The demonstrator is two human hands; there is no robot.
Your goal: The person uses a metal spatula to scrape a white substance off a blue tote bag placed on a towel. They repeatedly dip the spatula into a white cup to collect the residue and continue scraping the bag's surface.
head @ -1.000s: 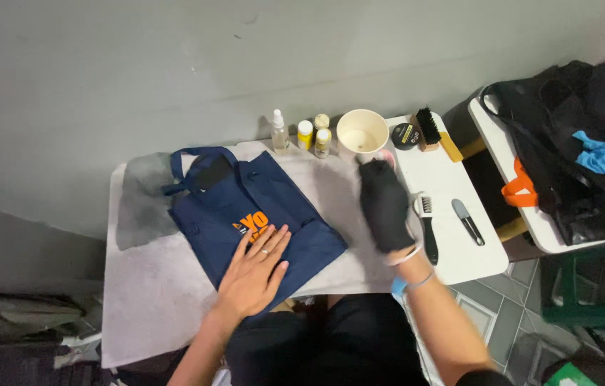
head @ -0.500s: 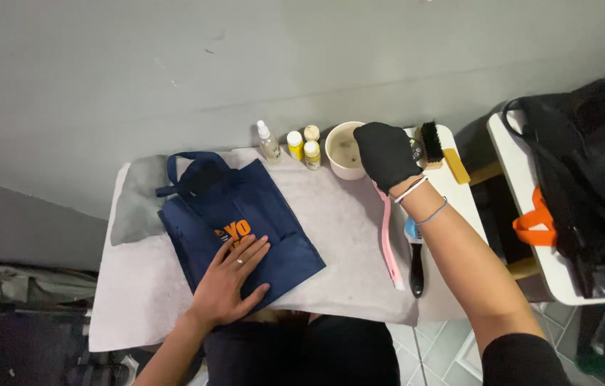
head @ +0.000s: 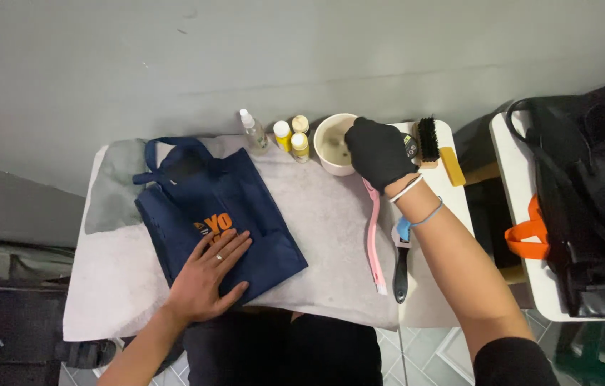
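Fingers of the left hand [head: 209,282] are lying spread flat on the bag [head: 220,214]; the right hand [head: 377,151] (black-gloved) is hovering at the bowl [head: 329,143], fingers curled together, grip unclear.

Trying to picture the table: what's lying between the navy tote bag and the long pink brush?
Only bare pale cloth lies between the navy tote bag and the pink brush, as the head view shows; the left hand rests flat on the bag.

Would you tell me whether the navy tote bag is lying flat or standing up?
Flat: the navy tote bag lies spread on the cloth, left hand resting on it.
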